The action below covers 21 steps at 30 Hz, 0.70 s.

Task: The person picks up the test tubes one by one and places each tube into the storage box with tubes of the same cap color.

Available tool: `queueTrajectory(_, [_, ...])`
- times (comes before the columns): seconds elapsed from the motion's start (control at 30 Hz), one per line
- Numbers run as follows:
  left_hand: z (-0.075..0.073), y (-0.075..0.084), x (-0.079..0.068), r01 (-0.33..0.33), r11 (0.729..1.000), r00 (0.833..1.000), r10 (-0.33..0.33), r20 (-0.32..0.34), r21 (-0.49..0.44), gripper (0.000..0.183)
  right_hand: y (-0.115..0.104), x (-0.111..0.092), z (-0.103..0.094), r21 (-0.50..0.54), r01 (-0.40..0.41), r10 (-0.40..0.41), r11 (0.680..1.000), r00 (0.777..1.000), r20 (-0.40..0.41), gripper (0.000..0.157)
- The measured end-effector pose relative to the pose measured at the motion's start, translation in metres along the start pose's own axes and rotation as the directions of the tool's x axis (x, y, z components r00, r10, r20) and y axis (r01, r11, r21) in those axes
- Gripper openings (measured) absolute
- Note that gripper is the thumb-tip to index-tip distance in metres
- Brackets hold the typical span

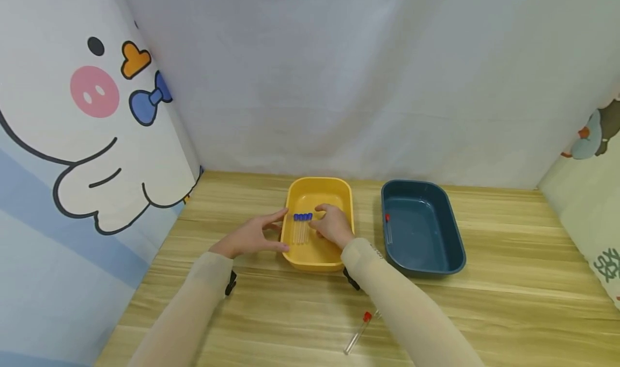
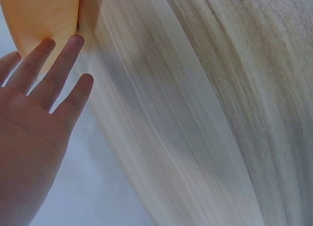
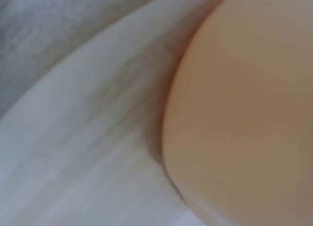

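Several clear test tubes with blue caps point(image 1: 303, 217) lie side by side in the yellow tray point(image 1: 319, 261). My left hand point(image 1: 252, 235) is at the tray's left wall, fingers spread and fairly straight, with the thumb at the rim. In the left wrist view those fingers point(image 2: 58, 72) reach toward the tray wall. Over the tray's inside, my right hand point(image 1: 334, 226) is just right of the tubes, index finger and thumb apart, with nothing visible between them. The tray's outer wall point(image 3: 239, 113) fills much of the right wrist view, which does not show the right hand's fingers.
A dark blue tray point(image 1: 421, 227) stands to the right, holding a red-capped tube point(image 1: 388, 230) along its left wall. On the wooden table in front lies another red-capped tube point(image 1: 357, 334). Beside it, a clear piece point(image 1: 378, 313) is partly hidden by the right sleeve.
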<state>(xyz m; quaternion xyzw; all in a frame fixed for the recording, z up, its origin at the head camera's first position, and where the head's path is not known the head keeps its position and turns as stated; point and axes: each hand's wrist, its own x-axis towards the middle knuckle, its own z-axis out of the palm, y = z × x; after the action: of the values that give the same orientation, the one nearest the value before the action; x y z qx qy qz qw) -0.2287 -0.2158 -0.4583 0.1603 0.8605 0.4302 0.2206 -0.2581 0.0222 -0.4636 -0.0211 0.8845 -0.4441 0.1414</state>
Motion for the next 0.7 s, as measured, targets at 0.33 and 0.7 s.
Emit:
queueTrajectory(0.33, [-0.002, 0.004, 0.0, -0.019, 0.998, 1.0, 0.019, 0.007, 0.063, 0.103, -0.012, -0.007, -0.013, -0.048, 0.066, -0.066, 0.997, 0.998, -0.003, 0.049])
queueTrajectory(0.7, [-0.006, 0.023, 0.002, 0.017, 0.976, 0.998, -0.003, -0.064, 0.216, 0.098, -0.02, -0.027, -0.05, -0.051, 0.11, -0.111, 0.993, 0.993, -0.027, 0.049])
